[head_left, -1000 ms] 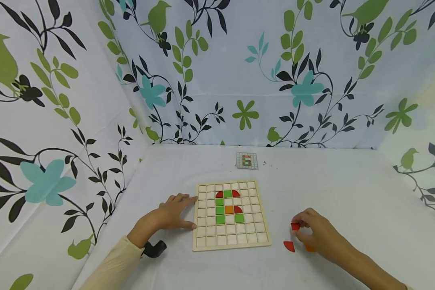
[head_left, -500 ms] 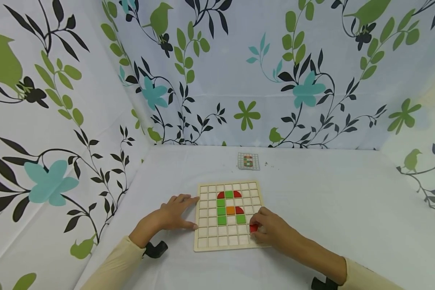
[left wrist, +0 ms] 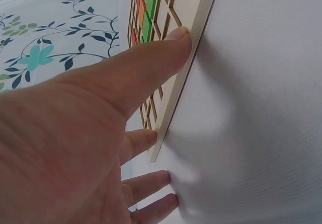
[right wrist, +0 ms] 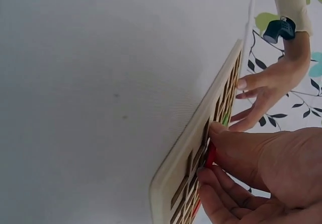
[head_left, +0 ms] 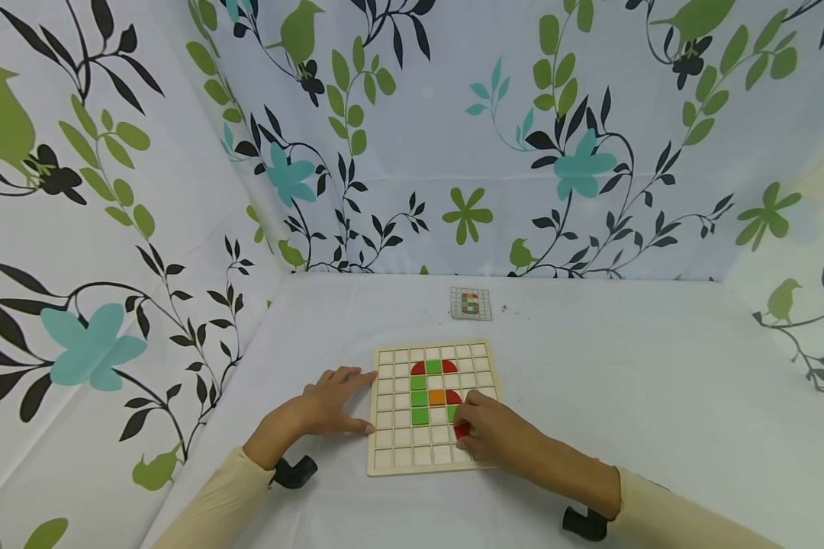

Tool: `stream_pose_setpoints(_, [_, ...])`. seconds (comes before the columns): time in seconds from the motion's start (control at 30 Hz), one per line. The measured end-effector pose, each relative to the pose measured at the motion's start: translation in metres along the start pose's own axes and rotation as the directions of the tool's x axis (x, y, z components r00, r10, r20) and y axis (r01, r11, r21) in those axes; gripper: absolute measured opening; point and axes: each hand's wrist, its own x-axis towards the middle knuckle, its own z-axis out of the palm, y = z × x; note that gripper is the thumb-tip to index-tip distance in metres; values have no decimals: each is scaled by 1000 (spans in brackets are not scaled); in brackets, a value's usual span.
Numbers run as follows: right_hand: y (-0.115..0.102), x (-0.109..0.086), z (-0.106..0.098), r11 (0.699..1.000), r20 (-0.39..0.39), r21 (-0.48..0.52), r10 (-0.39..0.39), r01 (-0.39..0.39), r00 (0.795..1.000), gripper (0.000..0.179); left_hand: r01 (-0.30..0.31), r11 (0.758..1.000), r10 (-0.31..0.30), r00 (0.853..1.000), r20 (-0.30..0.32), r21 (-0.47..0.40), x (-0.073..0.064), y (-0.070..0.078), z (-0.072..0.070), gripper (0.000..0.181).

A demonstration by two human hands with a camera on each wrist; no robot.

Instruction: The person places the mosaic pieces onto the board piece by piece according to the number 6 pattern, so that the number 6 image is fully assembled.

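A wooden grid board lies on the white table with green, orange and red tiles set in its cells. My left hand touches the board's left edge, fingers spread; the left wrist view shows the thumb on the rim. Over the lower right of the board, my right hand pinches a red tile between thumb and fingers. That red tile stands close over the cells in the right wrist view. Just above it, a green tile is partly covered by the fingers.
A small card printed with a coloured grid pattern lies behind the board. A bit of an orange piece shows past my right forearm. Patterned cloth hangs at the back and sides. Each wrist wears a black device.
My right hand has carried the red tile from the table at the right leftward onto the board's lower right part. The left hand has stayed at the board's left edge.
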Motion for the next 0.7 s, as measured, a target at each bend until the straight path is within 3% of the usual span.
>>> stream_pose_setpoints(0.4, [-11, 11, 0, 998, 18, -31, 56, -55, 998, 19, -1, 1000, 1, 1000, -8, 2, 0, -4, 3, 96])
stream_pose_setpoints(0.7, [-13, 16, -2, 994, 59, 52, 93, -97, 994, 19, -12, 1000, 12, 1000, -5, -7, 0, -5, 3, 95])
